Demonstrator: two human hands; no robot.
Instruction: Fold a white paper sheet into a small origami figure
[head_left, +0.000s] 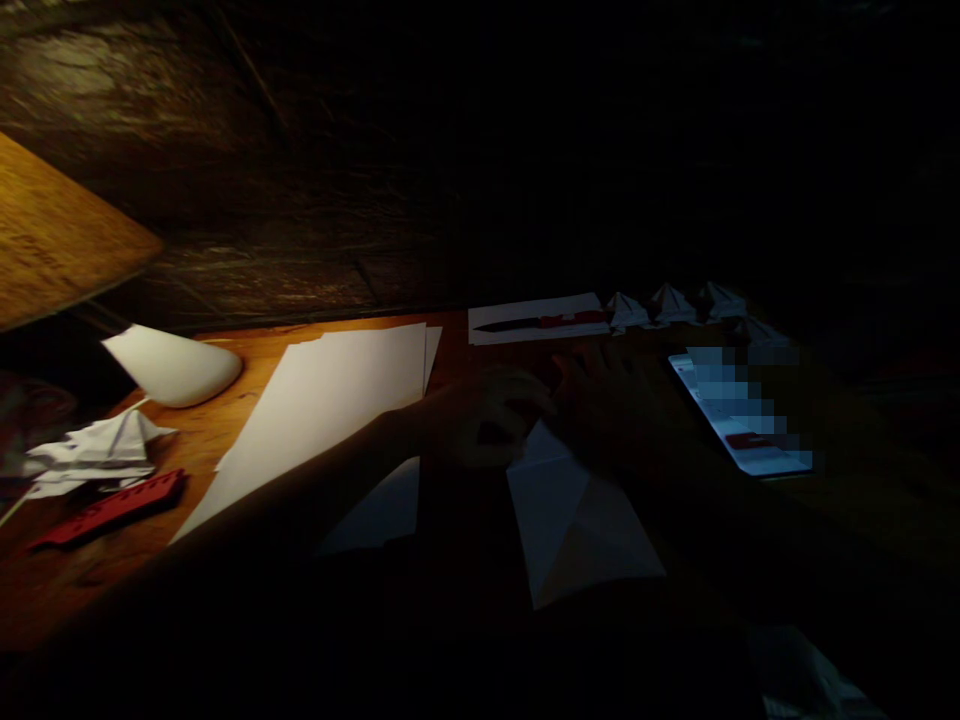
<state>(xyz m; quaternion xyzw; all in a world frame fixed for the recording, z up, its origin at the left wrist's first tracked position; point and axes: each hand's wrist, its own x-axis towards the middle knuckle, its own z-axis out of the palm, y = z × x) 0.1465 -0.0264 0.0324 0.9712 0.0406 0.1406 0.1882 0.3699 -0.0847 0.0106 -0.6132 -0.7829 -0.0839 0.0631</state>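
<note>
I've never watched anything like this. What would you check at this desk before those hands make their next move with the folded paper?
Folded white paper in front of the hands: ok.
Left hand touching the paper: cannot tell, too dark.
Right hand touching the paper: cannot tell, too dark.
Good light on the hands: not ok, both sit in shadow despite the white lamp.
Phone apart from the paper: ok, it lies off to the right.
Red-handled knife away from the hands: ok, it lies on a white sheet beyond them.
</note>
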